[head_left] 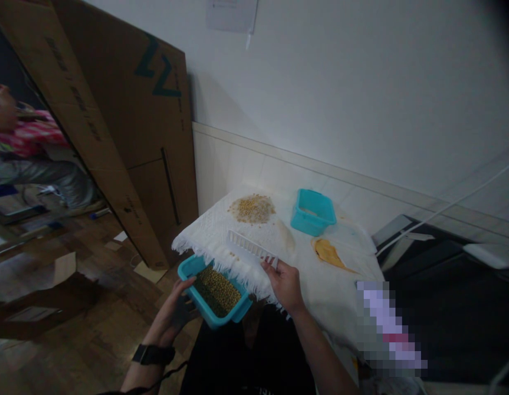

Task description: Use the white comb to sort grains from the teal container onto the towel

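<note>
Holding the filled tub (215, 319) by its left end in the left grip (175, 306), with thumb over the rim and with greenish-yellow beans (221, 291) inside; pinching one end of a white slotted strip (244, 243) in the right grip (285, 282), just beyond and to the right of the filled tub, above the cloth-covered counter (315, 285). Looks like working loose beans towards the fringe (254, 277) at the filled tub's far rim, judging by a few grains (233, 254) just beyond it, a bean pile (253, 208) farther behind it, and a second tub (309, 222) and a yellow piece (330, 253) well off to its right. Calls, probably, for holding the filled tub level and close under the fringe, and for drawing the strip low and gently, to avoid scattering beans past the rim
</note>
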Demonstrator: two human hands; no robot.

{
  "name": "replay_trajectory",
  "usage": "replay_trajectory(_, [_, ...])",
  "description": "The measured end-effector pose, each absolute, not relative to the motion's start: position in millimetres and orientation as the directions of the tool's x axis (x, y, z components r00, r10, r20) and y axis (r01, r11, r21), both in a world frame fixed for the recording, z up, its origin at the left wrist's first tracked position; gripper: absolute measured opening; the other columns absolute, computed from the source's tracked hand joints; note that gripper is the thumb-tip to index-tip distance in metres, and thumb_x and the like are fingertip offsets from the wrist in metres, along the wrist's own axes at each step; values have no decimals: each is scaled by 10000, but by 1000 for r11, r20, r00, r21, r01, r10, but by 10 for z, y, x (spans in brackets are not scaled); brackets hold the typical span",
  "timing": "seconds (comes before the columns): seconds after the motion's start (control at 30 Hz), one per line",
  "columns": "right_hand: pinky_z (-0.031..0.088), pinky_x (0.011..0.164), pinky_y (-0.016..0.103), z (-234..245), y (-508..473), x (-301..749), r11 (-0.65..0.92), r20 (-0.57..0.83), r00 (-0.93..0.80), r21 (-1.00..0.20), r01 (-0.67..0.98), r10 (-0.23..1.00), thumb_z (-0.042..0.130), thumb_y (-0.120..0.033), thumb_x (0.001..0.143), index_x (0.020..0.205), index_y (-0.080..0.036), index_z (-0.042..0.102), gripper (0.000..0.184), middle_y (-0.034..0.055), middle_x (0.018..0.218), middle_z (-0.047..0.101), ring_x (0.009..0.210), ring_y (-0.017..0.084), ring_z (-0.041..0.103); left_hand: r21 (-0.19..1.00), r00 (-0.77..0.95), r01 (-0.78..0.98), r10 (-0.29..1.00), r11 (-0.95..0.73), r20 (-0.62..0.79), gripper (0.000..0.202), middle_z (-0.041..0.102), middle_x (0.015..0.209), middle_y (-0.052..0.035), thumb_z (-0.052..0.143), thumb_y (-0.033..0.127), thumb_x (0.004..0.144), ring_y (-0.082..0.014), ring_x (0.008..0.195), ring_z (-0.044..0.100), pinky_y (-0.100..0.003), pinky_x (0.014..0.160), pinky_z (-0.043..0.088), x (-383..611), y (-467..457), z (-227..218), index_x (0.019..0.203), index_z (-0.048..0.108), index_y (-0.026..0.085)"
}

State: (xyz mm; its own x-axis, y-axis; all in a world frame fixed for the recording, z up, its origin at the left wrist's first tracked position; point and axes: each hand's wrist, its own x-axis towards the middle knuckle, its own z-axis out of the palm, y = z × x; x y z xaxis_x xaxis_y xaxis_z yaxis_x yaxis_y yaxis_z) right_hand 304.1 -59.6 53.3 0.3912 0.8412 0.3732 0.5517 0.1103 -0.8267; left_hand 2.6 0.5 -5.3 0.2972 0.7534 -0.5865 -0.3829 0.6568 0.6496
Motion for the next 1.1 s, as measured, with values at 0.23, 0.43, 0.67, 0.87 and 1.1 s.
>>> replay_trajectory(0.23, [545, 591, 286, 531, -607, 3003, 127, 384, 387, -828, 546, 838, 659, -685, 1007, 812, -176, 846, 576, 61, 697, 802, 619, 223, 696, 650, 283, -383, 753, 656, -594, 719, 839, 1106, -100, 974, 477, 799, -300, 951, 800, -424, 857, 635, 30, 12, -75, 1424, 685, 271])
replay_trajectory(0.43, [540, 590, 282, 527, -608, 2958, 142, 400, 367, -814, 563, 840, 662, -614, 1020, 843, -184, 866, 507, 66, 713, 822, 604, 222, 717, 653, 279, -378, 753, 657, -596, 621, 832, 1202, -129, 912, 446, 885, -301, 957, 800, -446, 862, 652, 35, 7, -68, 1427, 662, 274])
replay_trajectory(0.67, [551, 618, 276, 532, -610, 2947, 180, 390, 298, -819, 545, 871, 685, -521, 1025, 921, -177, 893, 414, 57, 780, 855, 640, 228, 778, 646, 272, -383, 749, 660, -604, 562, 831, 1180, -137, 884, 417, 912, -305, 952, 796, -440, 848, 649, 39, 11, -48, 1405, 659, 267])
replay_trajectory(0.87, [597, 673, 306, 528, -593, 2919, 181, 404, 350, -832, 525, 845, 675, -512, 1026, 941, -179, 892, 406, 88, 833, 876, 716, 266, 814, 643, 265, -377, 743, 666, -614, 543, 825, 1041, -113, 904, 440, 879, -304, 888, 784, -434, 816, 635, 57, 9, -19, 1338, 677, 260])
replay_trajectory(1.1, [535, 590, 276, 484, -579, 2932, 170, 463, 402, -795, 582, 790, 656, -612, 1047, 811, -168, 841, 535, 72, 703, 807, 591, 209, 713, 657, 271, -381, 758, 651, -593, 601, 817, 1061, -86, 946, 448, 839, -282, 894, 775, -409, 812, 628, 57, -21, 16, 1336, 657, 270])
